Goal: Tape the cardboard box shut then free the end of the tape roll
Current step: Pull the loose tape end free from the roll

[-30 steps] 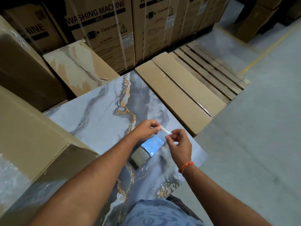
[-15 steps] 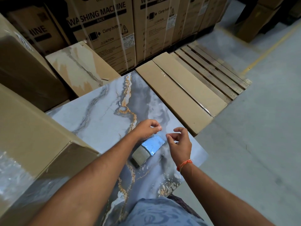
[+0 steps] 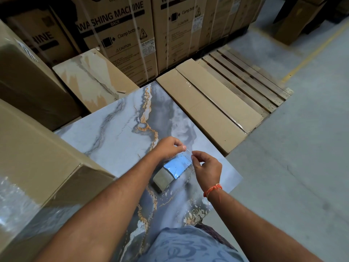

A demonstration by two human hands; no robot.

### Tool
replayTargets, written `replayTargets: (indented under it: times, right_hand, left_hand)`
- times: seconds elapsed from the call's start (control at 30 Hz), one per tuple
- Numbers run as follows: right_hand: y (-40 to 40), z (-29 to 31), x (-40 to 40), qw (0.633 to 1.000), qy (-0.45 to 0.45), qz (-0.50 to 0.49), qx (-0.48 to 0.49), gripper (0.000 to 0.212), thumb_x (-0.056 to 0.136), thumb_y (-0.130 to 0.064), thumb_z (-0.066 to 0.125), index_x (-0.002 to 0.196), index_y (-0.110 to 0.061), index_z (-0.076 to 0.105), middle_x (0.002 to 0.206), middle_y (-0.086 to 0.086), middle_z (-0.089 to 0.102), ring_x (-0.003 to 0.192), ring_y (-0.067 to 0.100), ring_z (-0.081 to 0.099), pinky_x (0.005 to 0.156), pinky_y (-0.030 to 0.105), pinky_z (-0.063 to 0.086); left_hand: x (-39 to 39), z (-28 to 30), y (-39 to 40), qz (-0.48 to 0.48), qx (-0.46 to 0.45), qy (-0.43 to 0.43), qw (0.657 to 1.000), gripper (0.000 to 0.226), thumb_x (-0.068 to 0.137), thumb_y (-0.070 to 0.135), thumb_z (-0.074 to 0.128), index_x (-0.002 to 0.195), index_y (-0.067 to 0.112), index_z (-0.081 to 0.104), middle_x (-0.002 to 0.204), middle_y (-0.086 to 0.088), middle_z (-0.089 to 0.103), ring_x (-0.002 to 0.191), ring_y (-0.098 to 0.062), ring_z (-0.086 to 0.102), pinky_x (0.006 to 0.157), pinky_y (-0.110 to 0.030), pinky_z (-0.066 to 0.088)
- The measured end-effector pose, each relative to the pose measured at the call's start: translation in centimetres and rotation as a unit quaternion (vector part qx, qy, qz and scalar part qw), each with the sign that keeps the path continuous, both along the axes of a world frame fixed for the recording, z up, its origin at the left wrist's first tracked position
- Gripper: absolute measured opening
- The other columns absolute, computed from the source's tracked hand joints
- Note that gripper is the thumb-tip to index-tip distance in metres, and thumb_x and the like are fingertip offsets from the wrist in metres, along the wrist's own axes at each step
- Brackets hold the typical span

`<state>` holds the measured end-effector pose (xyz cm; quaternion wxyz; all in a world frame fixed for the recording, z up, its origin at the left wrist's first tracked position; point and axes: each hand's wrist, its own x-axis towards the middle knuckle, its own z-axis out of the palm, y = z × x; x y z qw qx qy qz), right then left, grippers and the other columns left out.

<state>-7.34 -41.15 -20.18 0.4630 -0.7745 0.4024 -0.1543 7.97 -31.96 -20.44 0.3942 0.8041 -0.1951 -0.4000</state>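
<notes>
A roll of clear tape (image 3: pixel 171 172) stands on edge on the marble-patterned slab (image 3: pixel 117 137), its shiny face reflecting blue. My left hand (image 3: pixel 169 149) hovers just above the roll's far end, thumb and forefinger pinched on a thin strip of clear tape (image 3: pixel 188 151). My right hand (image 3: pixel 206 167) is to the right of the roll, its fingertips pinched on the other end of the same strip. A long flat cardboard box (image 3: pixel 207 110) with clear tape along its seam lies on the floor to the right of the slab.
A large cardboard box (image 3: pixel 37 157) sits on the slab at the left. Tall washing machine cartons (image 3: pixel 122 35) line the back. A wooden pallet (image 3: pixel 245 76) lies beyond the flat box. Grey concrete floor (image 3: pixel 292 157) spreads to the right.
The hands drew a little apart half a second ago, then came back together; both fingertips now meet on the tape strip above the roll. The roll has not moved.
</notes>
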Motion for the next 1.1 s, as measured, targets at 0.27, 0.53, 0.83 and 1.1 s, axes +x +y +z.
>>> replayTargets:
  times: [0.27, 0.53, 0.83, 1.1]
  right_hand:
    - [0.0, 0.1, 0.3, 1.0, 0.01, -0.005, -0.003, 0.013, 0.086, -0.016, 0.07, 0.094, -0.022, 0.08, 0.084, -0.009, 0.076, 0.077, -0.001, 0.066, 0.077, 0.017, 0.055]
    - [0.2, 0.3, 0.3, 1.0, 0.004, -0.014, 0.009, 0.013, 0.087, -0.015, 0.069, 0.094, -0.019, 0.08, 0.081, -0.01, 0.073, 0.075, -0.003, 0.065, 0.071, 0.008, 0.048]
    - [0.2, 0.3, 0.0, 1.0, -0.004, 0.0, 0.018, 0.013, 0.087, -0.012, 0.068, 0.091, -0.019, 0.079, 0.082, -0.009, 0.074, 0.077, 0.001, 0.066, 0.076, 0.019, 0.055]
    - [0.5, 0.1, -0.3, 0.999, 0.029, 0.016, -0.022, 0.026, 0.081, -0.018, 0.078, 0.106, -0.022, 0.073, 0.115, -0.003, 0.052, 0.089, 0.008, 0.059, 0.08, 0.025, 0.053]
  left_hand:
    - [-0.5, 1.0, 0.6, -0.012, -0.058, -0.056, 0.997, 0.031, 0.096, 0.022, 0.067, 0.127, 0.025, 0.069, 0.116, 0.003, 0.068, 0.09, -0.01, 0.062, 0.077, -0.024, 0.055]
    - [0.0, 1.1, 2.1, -0.184, -0.045, -0.336, 0.923, 0.035, 0.078, 0.026, 0.086, 0.109, 0.038, 0.075, 0.122, 0.014, 0.06, 0.109, -0.007, 0.059, 0.086, -0.026, 0.05]
    - [-0.5, 1.2, 1.1, -0.164, -0.057, -0.408, 0.896, 0.007, 0.082, 0.024, 0.083, 0.087, 0.027, 0.081, 0.107, 0.011, 0.069, 0.099, -0.013, 0.066, 0.082, -0.042, 0.053]
    - [0.1, 1.2, 1.5, -0.184, -0.045, -0.321, 0.928, 0.007, 0.082, 0.02, 0.084, 0.087, 0.025, 0.082, 0.108, 0.012, 0.069, 0.096, -0.011, 0.067, 0.081, -0.038, 0.059]
